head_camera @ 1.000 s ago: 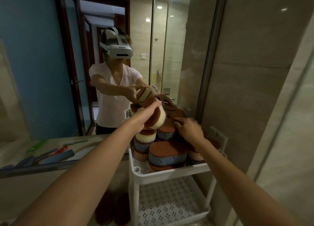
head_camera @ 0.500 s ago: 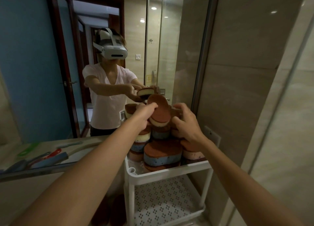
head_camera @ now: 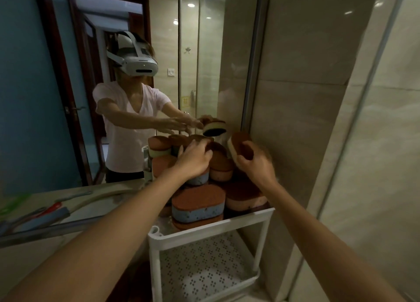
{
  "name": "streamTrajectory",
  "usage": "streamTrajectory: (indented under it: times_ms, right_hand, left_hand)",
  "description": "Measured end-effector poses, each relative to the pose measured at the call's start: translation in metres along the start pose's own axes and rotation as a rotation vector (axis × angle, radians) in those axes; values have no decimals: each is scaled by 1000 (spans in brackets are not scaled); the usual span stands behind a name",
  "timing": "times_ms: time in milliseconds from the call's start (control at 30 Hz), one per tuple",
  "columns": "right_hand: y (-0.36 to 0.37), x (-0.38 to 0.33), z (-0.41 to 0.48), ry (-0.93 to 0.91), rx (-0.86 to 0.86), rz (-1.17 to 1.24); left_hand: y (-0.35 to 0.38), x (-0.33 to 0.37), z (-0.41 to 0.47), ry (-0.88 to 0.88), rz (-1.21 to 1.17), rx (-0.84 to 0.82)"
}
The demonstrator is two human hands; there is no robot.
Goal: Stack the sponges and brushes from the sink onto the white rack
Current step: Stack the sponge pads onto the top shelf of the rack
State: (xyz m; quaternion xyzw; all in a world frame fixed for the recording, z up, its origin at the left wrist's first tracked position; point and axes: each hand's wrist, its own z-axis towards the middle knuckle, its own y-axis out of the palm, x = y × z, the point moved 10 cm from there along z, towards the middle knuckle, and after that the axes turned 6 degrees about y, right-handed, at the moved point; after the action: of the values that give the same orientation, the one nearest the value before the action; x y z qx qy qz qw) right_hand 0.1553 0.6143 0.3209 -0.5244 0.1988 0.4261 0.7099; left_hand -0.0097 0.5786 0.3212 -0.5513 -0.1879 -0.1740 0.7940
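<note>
Sponge (head_camera: 237,140) — gripped in right hand (head_camera: 256,165).

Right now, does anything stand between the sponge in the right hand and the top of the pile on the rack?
Yes: the left hand rests on top of the pile on the white rack, beside the sponge that the right hand holds. Nothing else visible intervenes.

The left arm (head_camera: 109,229) and the right arm (head_camera: 322,231) both reach out toward the sponge pile (head_camera: 198,203). The left hand (head_camera: 195,159) lies palm down on top of the pile, fingers a little spread. The right hand (head_camera: 255,163) is up by the pile's right side, with its fingers curled round one sponge (head_camera: 236,145) and holding it tipped.
</note>
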Motion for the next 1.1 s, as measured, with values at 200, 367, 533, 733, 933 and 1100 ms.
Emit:
streamTrajectory:
  times_ms: [200,367,533,733,933,1100]
  right_hand:
    - [21,20,16,86,-101,-117]
    - [34,20,23,65,-168,-214]
    - [50,31,35,108,-267,-408]
    - [63,32,37,139,-355,-620]
    - [65,32,24,82,-362,-693]
    - [58,20,16,49,-349,-677]
  left_hand:
    - [39,-17,-13,-36,350,-336]
    - [40,-17,-15,-63,358,-360]
    - [42,-17,-15,-77,384,-350]
    - [41,-16,-14,-80,371,-357]
    - [39,-16,-15,-95,355,-366]
    - [34,-13,-16,-90,339,-376]
